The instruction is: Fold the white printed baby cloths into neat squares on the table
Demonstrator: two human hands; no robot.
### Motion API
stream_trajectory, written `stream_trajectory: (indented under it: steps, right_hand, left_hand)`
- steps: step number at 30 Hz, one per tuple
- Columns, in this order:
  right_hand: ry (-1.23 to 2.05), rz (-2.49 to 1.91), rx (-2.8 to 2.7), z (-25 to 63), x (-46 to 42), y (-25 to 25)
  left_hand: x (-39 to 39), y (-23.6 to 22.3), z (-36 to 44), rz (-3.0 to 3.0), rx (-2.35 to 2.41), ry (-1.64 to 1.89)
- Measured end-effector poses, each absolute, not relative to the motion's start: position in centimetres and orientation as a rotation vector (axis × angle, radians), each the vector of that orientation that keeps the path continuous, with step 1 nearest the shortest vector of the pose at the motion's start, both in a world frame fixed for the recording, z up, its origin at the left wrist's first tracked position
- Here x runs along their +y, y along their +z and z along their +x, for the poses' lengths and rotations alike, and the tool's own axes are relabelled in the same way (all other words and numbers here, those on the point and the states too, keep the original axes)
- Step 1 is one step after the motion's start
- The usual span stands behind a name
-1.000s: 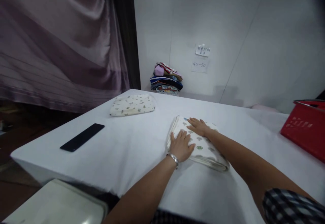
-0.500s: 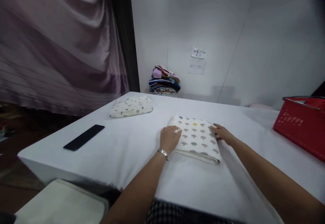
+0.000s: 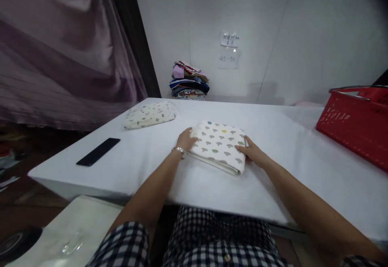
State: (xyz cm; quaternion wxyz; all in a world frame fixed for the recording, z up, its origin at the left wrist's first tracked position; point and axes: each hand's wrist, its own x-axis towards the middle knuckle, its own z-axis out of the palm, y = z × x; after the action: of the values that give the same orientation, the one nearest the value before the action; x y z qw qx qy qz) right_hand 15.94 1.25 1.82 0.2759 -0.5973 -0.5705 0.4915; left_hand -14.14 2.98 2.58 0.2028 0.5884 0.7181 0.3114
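A folded white cloth (image 3: 218,142) printed with grey mushrooms and a few coloured ones lies on the white-covered table (image 3: 157,158) in front of me. My left hand (image 3: 185,141), with a bracelet at the wrist, grips its left edge, thumb on top. At the opposite edge, my right hand (image 3: 252,150) has its thumb over the print and its other fingers partly hidden below the cloth. Farther back on the left rests a second folded cloth (image 3: 150,115), cream with small prints.
A dark phone-like slab (image 3: 98,152) lies near the table's left edge. On the right stands a red basket (image 3: 354,123) with a metal handle. Folded fabrics (image 3: 189,83) are stacked against the back wall. A pale seat-like surface (image 3: 79,226) is below the table at left.
My view has tilted downward, bringing in the checked clothing. My left hand has shifted to the cloth's left edge, and my right thumb now presses on top at the right.
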Motion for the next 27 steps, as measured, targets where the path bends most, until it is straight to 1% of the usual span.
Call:
stream_trajectory:
  steps: [2,3,4,7,9,13,16,18,21,23,25,27]
  right_hand:
    - [1.332,-1.599,-1.585,15.8,0.3,1.5]
    - [1.281,-1.629,-1.623,15.9,-0.1,1.4]
    - [1.179,-1.672,-1.675,16.0,-0.4,1.4]
    - [0.677,-1.712,-1.828,16.5,-0.9,1.7]
    - [0.451,-1.535,-1.894,16.5,-1.5,1.9]
    - [0.381,-1.045,-2.102,15.0,-3.4,1.8]
    - [0.283,-0.883,-2.385,13.4,-4.6,0.8]
    - [0.184,-0.830,-2.552,12.7,-5.0,-0.1]
    - [0.059,-0.795,-2.683,12.1,-4.9,-1.3]
    - [0.007,-0.784,-2.706,12.0,-4.8,-1.8]
    - [-0.018,-0.777,-2.713,12.0,-4.8,-2.0]
    - [-0.022,-0.778,-2.710,12.1,-4.8,-2.1]
  left_hand:
    - [3.5,2.4,-15.2,1.563,1.956,0.909]
    - [3.5,2.3,-15.6,1.528,1.933,0.915]
    - [3.5,2.0,-15.9,1.502,1.921,0.914]
    - [3.2,1.1,-16.2,1.447,1.929,0.978]
    - [2.9,0.8,-16.3,1.414,1.966,1.072]
    - [2.0,1.1,-16.6,1.387,2.051,1.249]
    - [0.7,1.7,-16.3,1.460,2.094,1.336]
    - [-0.3,1.6,-15.5,1.691,2.056,1.273]
    - [-1.2,0.8,-14.3,2.113,1.990,0.831]
    - [-1.3,0.1,-14.0,2.153,2.022,0.640]
    - [-1.3,-0.3,-14.0,2.128,2.051,0.618]
    - [-1.2,-0.4,-14.2,2.124,2.034,0.676]
